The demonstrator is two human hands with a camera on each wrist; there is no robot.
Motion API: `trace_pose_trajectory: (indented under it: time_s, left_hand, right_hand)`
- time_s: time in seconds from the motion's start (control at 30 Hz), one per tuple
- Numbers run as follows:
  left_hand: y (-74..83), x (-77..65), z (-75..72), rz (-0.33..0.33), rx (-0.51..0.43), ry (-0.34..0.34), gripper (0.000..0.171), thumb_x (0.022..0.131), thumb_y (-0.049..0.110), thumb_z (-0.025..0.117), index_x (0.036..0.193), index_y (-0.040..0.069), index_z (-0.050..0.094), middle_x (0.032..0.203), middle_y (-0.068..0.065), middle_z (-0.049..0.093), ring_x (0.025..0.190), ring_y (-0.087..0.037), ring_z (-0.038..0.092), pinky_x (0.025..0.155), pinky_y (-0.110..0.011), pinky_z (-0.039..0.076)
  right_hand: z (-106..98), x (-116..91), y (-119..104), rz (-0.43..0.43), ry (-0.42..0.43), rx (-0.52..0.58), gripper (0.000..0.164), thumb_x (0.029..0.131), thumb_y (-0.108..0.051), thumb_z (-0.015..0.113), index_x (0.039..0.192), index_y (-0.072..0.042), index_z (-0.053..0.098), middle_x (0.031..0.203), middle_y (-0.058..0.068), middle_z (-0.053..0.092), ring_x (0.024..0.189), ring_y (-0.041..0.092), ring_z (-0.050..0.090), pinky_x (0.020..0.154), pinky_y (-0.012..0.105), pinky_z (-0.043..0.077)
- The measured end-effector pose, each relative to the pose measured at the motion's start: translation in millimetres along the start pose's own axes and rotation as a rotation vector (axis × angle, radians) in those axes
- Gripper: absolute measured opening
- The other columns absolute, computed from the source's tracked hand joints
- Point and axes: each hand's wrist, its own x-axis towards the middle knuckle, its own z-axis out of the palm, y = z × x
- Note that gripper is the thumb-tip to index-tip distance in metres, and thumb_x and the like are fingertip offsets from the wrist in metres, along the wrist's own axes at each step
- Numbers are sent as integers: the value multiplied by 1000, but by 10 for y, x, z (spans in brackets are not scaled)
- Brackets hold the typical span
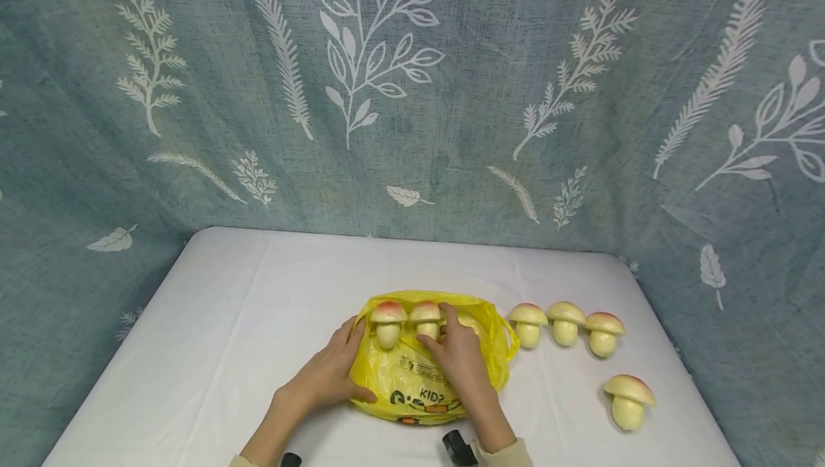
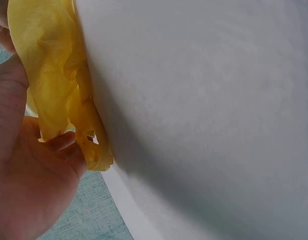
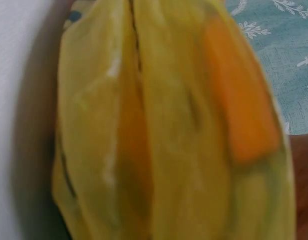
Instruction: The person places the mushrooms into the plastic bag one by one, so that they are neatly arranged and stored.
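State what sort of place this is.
Probably a makeshift filming or demonstration corner: a white-covered table closed in by leaf-patterned cloth, with mushroom-shaped pieces laid out beside a yellow plastic bag.

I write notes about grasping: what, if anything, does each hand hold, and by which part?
The right hand pinches a mushroom with thumb and index finger, at cap and stem; the left hand grips the yellow bag by its left side.
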Motion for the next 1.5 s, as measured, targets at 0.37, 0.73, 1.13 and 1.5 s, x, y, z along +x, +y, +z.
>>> trace_pose_trajectory:
  time_s: [0.37,0.73,1.13,1.5]
  left_hand:
    - [20,-3,-8,6,-2,5,128,65,48,90,159,4,14,160,-23,17,143,-38,25,108,-53,37]
    - [12,-13,-4,16,12,16,128,65,49,90,158,1,15,158,-25,19,142,-39,27,107,-53,39]
    - [7,6,-3,2,9,5,129,66,51,89,158,2,14,160,-24,17,144,-37,25,109,-51,37]
    - [-3,3,15,-3,4,8,129,65,49,90,158,2,15,159,-24,18,143,-37,26,109,-51,37]
  right_hand:
    - [17,1,-9,7,12,-10,70,81,-24,84,137,0,49,90,18,71,70,23,66,59,37,54]
    - [18,-5,-7,-16,27,-33,70,80,-25,84,135,1,49,88,20,71,70,28,67,60,40,55]
    - [-11,-21,0,2,16,-17,70,82,-28,83,137,-2,49,93,21,71,73,29,68,64,42,56]
    - [-159,-84,-23,31,-3,1,70,83,-31,81,139,-5,48,101,20,71,70,19,66,61,35,54]
